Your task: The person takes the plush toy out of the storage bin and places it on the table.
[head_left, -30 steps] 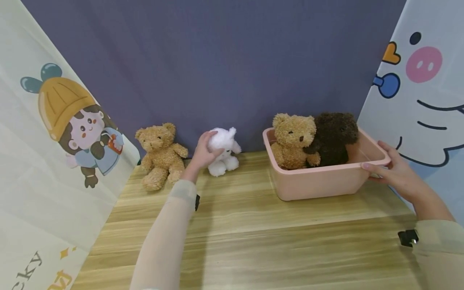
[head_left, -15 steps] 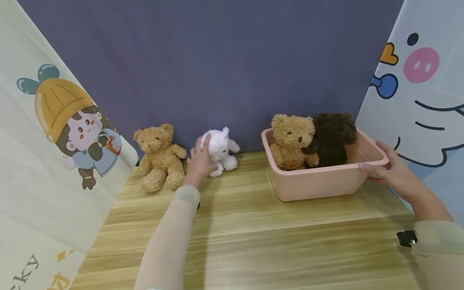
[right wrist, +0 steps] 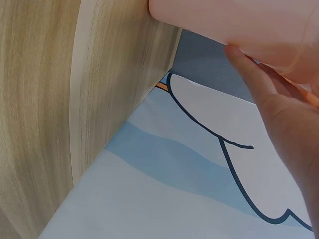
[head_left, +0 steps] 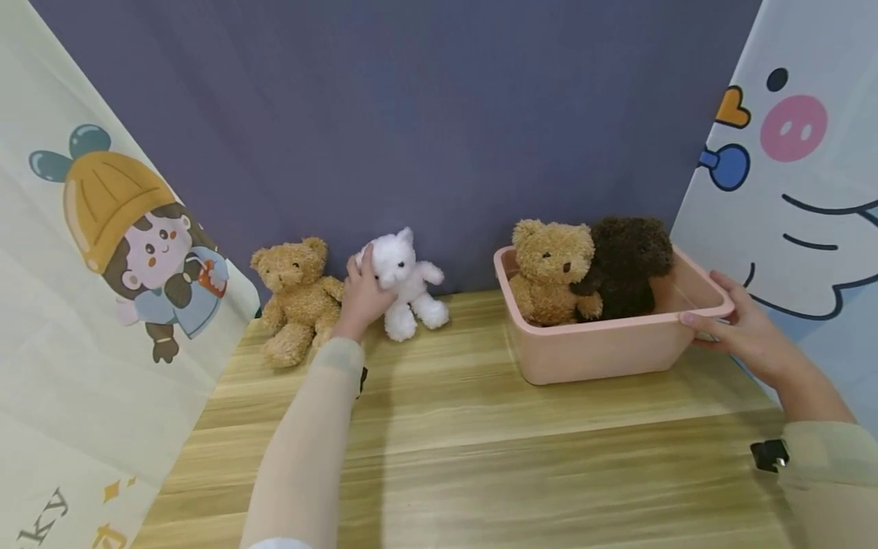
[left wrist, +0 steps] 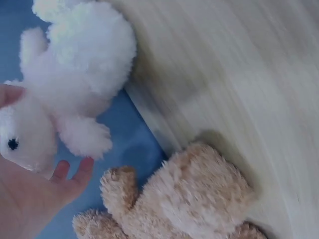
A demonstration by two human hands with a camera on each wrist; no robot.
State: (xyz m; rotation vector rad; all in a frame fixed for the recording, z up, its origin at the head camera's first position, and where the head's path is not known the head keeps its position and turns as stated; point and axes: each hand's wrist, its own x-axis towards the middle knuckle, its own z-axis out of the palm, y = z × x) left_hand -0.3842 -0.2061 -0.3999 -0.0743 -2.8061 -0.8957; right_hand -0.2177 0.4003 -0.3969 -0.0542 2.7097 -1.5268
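Observation:
My left hand (head_left: 363,296) grips a fluffy white plush toy (head_left: 410,286) by the side of its head, fingers over the head and thumb near its face. The plush sits upright against the back panel, facing forward. In the left wrist view, a dark eye shows on its head (left wrist: 30,137) between thumb and fingers. On the right, my right hand (head_left: 744,332) holds the right end of a pink bin (head_left: 597,352), thumb over the rim and fingers below it. A tan teddy bear (head_left: 552,259) and a dark brown teddy bear (head_left: 631,255) sit inside, side by side.
Just left of my left hand, another tan teddy bear (head_left: 298,293) sits against the panel. Everything stands on a wood-grain table (head_left: 480,457). A dark blue-grey panel (head_left: 425,137) closes the back, with printed cartoon sheets (head_left: 75,320) on either side.
The white plush has been turned and raised from a leaning pose to upright, and its face now shows forward. My left hand has shifted slightly left with it. The right hand keeps its place.

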